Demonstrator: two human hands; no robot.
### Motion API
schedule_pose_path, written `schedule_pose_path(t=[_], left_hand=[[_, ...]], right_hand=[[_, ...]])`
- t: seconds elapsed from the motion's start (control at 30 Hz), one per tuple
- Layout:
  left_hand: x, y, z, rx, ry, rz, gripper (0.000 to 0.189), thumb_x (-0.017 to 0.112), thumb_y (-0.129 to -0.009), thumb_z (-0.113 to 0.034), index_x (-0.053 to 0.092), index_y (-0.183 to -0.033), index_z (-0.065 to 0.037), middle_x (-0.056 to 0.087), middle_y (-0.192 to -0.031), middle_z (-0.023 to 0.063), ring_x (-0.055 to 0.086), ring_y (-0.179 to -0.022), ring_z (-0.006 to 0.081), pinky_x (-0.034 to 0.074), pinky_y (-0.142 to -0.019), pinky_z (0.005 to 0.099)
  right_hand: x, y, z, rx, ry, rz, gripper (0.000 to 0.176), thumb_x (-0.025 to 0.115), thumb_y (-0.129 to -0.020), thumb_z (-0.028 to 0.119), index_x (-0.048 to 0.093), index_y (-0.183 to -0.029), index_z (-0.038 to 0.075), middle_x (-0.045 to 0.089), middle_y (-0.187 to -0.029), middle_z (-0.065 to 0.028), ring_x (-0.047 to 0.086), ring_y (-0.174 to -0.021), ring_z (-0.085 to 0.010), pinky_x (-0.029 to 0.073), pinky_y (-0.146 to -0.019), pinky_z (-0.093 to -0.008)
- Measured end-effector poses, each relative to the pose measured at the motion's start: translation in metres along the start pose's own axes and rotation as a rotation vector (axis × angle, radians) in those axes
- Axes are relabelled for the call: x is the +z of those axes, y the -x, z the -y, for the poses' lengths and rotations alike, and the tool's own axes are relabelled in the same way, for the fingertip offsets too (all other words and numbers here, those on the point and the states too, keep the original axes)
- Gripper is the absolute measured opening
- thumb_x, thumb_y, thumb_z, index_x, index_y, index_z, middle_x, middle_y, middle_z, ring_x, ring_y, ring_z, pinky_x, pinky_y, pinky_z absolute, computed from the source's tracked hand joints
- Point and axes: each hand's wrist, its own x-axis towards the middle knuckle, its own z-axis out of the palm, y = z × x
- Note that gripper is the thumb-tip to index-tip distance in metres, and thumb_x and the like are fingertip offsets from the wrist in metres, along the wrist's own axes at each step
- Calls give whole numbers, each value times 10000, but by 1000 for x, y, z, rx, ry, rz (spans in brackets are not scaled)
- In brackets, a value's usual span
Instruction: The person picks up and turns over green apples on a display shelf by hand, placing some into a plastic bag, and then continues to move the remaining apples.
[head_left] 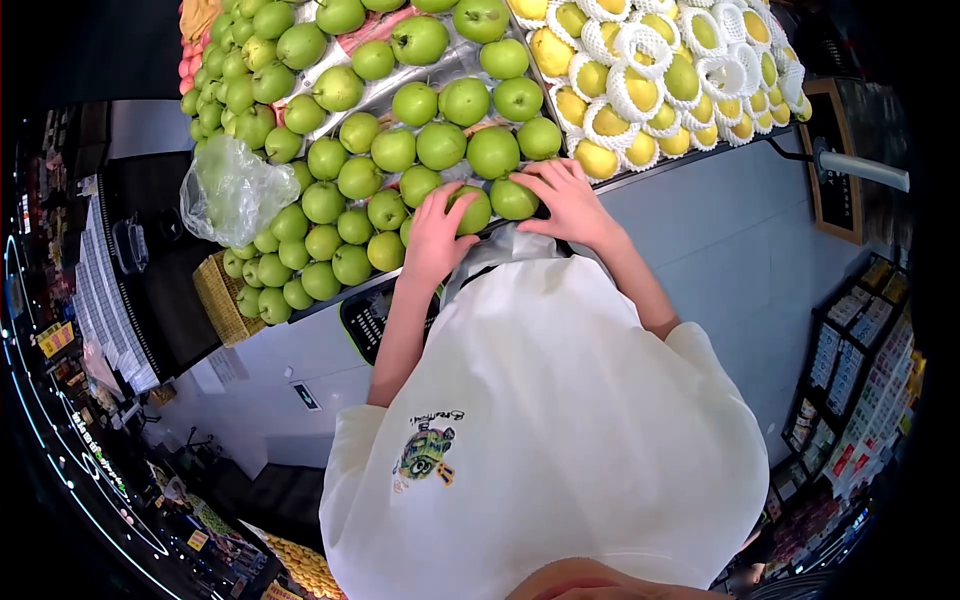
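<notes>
"How are the green apples [440,146] laid?"
"Round and smooth, they are heaped across the upper frame."
"And the hands?"
"The left hand [436,238] and right hand [572,207] are curved over two front apples [515,200]; whether firmly grasped cannot be told."
"Textures?"
"A crinkled clear bag [232,192] is seen upper left."

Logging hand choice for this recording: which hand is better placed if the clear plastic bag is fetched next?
Probably the left hand: the clear plastic bag lies on the green apples to its left, while the right hand is farther away.
</notes>
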Motion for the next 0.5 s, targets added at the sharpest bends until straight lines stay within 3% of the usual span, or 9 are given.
schedule_pose_path(t=[0.33, 0.5], left_hand=[[0, -7, 3, 23, -31, -5, 854, 945, -643, -68, 625, -1424, -204, 584, -1417, 107, 614, -1275, 373, 541, -1067, 485], [-1, -4, 2, 54, -32, -18, 808, 896, -674, -19, 616, -1416, -176, 570, -1424, 106, 593, -1286, 375, 520, -1066, 484]], right_hand=[[4, -2, -10, 10, -5, 18, 826, 954, -727, 286, 596, -1461, 163, 600, -1360, -70, 548, -1321, -281, 350, -1155, -478], [4, -2, -10, 11, -24, 12, 811, 955, -723, 287, 609, -1446, 165, 610, -1334, -64, 564, -1297, -274, 354, -1145, -474]])
